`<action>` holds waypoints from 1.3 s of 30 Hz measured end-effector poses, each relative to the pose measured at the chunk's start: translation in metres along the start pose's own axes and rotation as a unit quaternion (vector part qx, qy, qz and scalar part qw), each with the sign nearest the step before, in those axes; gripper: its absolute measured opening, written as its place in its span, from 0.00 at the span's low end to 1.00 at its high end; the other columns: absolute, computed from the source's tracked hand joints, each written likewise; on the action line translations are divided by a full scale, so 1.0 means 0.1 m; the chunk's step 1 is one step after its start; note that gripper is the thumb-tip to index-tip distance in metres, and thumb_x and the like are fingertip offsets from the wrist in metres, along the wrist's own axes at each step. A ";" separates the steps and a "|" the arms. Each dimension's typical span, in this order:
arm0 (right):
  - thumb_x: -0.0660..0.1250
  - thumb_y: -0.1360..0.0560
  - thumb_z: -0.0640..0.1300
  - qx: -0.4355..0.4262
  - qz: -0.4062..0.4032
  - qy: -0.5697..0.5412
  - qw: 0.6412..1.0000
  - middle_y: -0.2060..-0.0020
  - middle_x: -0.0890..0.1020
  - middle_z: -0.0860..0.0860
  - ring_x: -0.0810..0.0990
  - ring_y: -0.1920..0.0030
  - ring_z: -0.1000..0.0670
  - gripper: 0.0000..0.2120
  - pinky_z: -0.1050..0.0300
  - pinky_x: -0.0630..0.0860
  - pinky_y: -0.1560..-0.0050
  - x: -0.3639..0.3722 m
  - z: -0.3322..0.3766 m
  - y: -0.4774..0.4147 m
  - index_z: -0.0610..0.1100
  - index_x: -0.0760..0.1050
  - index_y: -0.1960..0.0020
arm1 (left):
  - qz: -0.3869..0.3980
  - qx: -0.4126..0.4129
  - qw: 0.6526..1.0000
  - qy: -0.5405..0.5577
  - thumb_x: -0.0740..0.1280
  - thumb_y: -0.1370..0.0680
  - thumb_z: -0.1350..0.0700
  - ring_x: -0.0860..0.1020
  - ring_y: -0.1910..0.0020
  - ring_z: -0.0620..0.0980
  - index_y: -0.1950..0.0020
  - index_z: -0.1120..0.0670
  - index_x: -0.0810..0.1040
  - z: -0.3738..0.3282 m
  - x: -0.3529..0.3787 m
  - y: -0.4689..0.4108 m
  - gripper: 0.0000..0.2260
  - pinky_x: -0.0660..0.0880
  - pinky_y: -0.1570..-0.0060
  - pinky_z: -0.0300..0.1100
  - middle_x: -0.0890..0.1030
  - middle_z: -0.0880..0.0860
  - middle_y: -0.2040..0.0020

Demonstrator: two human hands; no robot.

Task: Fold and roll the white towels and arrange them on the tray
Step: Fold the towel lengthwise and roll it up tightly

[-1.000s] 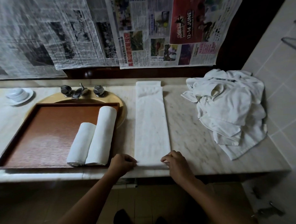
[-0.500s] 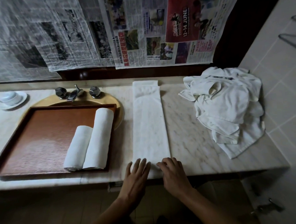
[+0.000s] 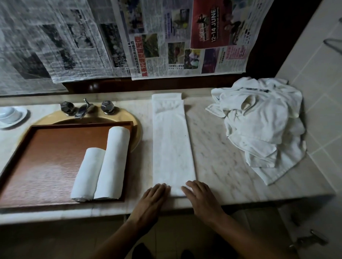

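Towel strip [image 3: 172,144], white and folded long and narrow, lies flat on the marble counter [image 3: 216,160] just to the right of the tray [image 3: 51,162], running from the counter's near edge back toward the wall. Its far end shows a short layer peeking out beyond the top fold.

Both hands rest on the strip's near end. The left hand [image 3: 153,199] lies flat with straight fingers held close together, its fingertips on the near left corner, on the side toward the tray. The right hand [image 3: 202,200] is likewise flat, its fingers straight and slightly spread, its fingertips on the near right corner. Neither hand curls round the cloth.

Inside the tray, against its right side, two finished rolls lie side by side and touching: a short rolled towel [image 3: 88,175] and, to its right, a long rolled towel [image 3: 113,162]. Their near ends sit close to the tray's near rim.

Well to the right of the tray, past the strip, a loose pile of white towels [image 3: 263,122] is heaped on the counter beside the tiled wall [image 3: 329,85].

The tray sits across a yellow basin [image 3: 134,121], with a metal tap [image 3: 84,110] just behind its far rim. A white dish [image 3: 8,115] stands beyond the tray's far left corner. Newspaper sheets [image 3: 163,32] hang on the wall behind the tray.
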State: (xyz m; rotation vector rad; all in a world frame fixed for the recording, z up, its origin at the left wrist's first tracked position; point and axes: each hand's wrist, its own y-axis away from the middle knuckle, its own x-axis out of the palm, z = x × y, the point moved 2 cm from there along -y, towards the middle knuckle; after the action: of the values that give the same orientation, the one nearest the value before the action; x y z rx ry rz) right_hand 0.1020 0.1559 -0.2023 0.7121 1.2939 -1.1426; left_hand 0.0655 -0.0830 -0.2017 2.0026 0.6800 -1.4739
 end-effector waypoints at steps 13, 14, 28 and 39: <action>0.67 0.23 0.35 0.058 0.027 -0.193 0.979 0.45 0.79 0.55 0.79 0.45 0.53 0.12 0.63 0.77 0.46 -0.12 -0.16 0.16 0.47 0.79 0.42 | -0.069 0.000 0.996 0.063 0.71 0.26 0.62 0.74 0.49 0.48 0.30 0.47 0.73 0.04 -0.19 0.09 0.25 0.73 0.61 0.39 0.73 0.48 0.41; 0.67 0.23 0.33 0.064 0.034 -0.195 0.978 0.45 0.78 0.56 0.78 0.44 0.55 0.13 0.68 0.74 0.45 -0.12 -0.17 0.16 0.47 0.79 0.43 | -0.069 -0.012 0.995 0.064 0.70 0.24 0.62 0.73 0.49 0.47 0.30 0.47 0.74 0.06 -0.18 0.08 0.24 0.71 0.62 0.38 0.72 0.47 0.42; 0.72 0.23 0.41 0.228 0.026 -0.283 0.931 0.54 0.80 0.55 0.78 0.50 0.57 0.05 0.58 0.76 0.48 -0.20 -0.29 -0.08 0.50 0.84 0.50 | -0.060 -0.251 0.905 0.337 0.73 0.21 0.54 0.81 0.58 0.35 0.51 0.45 0.81 0.21 -0.37 -0.04 0.03 0.74 0.63 0.30 0.84 0.43 0.56; 0.57 0.28 0.36 0.088 -0.043 -0.048 0.994 0.34 0.79 0.45 0.76 0.38 0.41 0.26 0.45 0.75 0.39 0.00 0.23 0.19 0.44 0.79 0.32 | -0.109 -0.338 0.868 0.348 0.72 0.21 0.52 0.80 0.56 0.39 0.49 0.50 0.84 0.04 -0.40 -0.08 0.04 0.75 0.62 0.34 0.82 0.46 0.52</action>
State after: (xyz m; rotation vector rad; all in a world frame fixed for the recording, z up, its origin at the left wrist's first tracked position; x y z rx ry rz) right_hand 0.1275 0.1411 -0.2009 0.7265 1.1631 -1.3568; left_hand 0.0463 -0.0829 -0.1656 1.8615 1.5147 -0.4189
